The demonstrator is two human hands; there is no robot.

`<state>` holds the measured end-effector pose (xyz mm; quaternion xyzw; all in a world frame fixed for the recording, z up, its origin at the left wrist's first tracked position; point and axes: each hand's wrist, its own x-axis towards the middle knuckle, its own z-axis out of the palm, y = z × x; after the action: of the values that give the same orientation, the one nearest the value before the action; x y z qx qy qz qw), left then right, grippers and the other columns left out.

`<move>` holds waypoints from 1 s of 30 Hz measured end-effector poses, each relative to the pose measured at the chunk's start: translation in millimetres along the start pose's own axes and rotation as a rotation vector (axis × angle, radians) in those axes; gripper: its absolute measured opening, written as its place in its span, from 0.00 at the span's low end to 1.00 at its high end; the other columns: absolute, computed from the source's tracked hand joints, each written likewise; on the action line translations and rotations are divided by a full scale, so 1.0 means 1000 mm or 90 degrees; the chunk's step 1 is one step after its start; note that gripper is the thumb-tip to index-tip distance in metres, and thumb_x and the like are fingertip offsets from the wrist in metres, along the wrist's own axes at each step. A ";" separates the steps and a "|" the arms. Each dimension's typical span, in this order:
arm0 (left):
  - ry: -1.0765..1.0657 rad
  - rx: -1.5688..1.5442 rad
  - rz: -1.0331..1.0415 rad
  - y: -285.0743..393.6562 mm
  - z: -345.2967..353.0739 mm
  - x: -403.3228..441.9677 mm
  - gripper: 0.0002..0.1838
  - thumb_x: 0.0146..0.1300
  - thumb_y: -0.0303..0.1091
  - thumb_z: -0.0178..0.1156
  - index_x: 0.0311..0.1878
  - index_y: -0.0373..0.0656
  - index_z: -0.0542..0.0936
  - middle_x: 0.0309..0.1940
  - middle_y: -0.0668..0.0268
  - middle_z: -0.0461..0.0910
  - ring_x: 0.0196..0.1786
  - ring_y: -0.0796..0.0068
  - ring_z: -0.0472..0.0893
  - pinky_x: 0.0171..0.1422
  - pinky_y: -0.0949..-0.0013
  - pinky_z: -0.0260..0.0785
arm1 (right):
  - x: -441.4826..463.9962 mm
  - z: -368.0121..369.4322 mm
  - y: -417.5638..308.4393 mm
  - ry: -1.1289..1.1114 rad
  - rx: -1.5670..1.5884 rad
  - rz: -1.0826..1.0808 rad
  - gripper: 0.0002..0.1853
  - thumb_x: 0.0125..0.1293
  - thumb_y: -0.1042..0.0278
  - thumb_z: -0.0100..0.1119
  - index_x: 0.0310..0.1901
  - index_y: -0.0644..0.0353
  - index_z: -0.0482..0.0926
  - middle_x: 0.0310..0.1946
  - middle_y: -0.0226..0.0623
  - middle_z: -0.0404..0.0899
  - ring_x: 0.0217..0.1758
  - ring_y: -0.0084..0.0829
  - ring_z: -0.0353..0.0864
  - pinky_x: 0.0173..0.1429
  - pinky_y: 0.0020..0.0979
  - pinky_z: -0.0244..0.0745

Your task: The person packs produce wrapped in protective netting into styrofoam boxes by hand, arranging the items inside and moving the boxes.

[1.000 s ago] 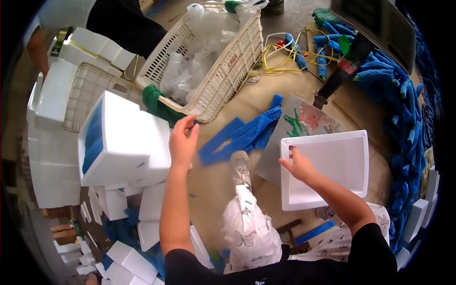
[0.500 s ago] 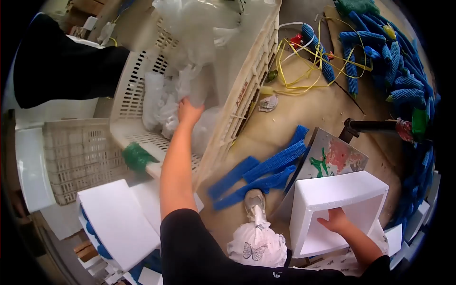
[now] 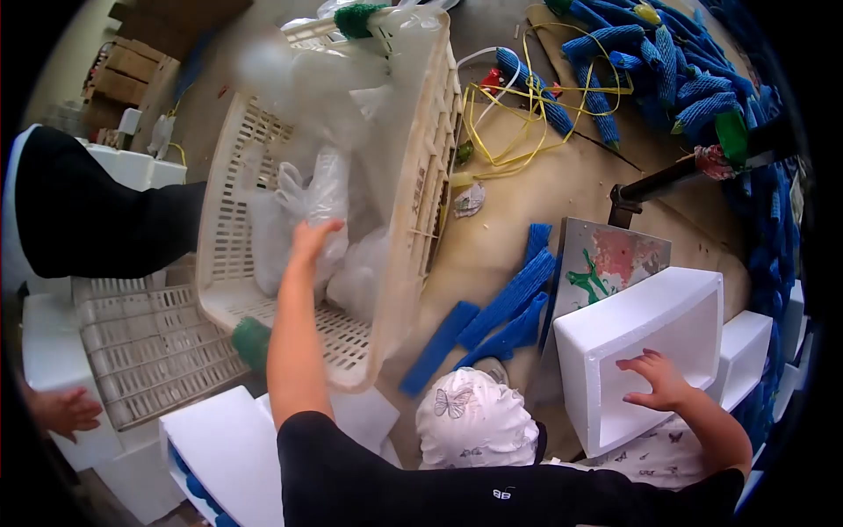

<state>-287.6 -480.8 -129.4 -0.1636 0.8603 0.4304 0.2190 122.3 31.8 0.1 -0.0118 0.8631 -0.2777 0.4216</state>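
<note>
My left hand (image 3: pixel 314 239) reaches into a white plastic crate (image 3: pixel 344 373) and is closed on a clear plastic bag (image 3: pixel 328 189). Other crumpled clear bags (image 3: pixel 362 277) lie around it inside the crate. Over the opening of a white foam box (image 3: pixel 637 303) is my right hand (image 3: pixel 659 383), its fingers spread and nothing in them. The box sits tilted near my lap, beside a metal plate (image 3: pixel 615 263) with red and green marks.
Blue foam-net sleeves (image 3: pixel 509 299) lie on the floor, with a large pile (image 3: pixel 676 79) at upper right. Yellow strapping (image 3: pixel 527 149) lies tangled nearby. A black-clothed limb (image 3: pixel 97 211) and a co-worker's hand (image 3: pixel 66 411) are at left. A black bar (image 3: pixel 667 176) crosses at right.
The view has shifted. My left hand has closed on a bag in the crate. My right hand has come up out of the foam box's interior with fingers spread. A co-worker's hand has appeared at left.
</note>
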 end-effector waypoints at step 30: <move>-0.508 0.887 0.635 0.136 0.385 -0.289 0.45 0.42 0.61 0.71 0.63 0.48 0.70 0.65 0.55 0.64 0.63 0.58 0.70 0.64 0.47 0.65 | -0.160 0.120 0.333 0.153 -0.372 0.444 0.29 0.54 0.43 0.63 0.54 0.50 0.80 0.52 0.41 0.78 0.64 0.38 0.69 0.74 0.51 0.50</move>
<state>-14.7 -63.4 -94.5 0.5502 0.7559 -0.1122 0.3365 384.7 298.0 -106.6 0.1930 0.9003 0.1356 0.3657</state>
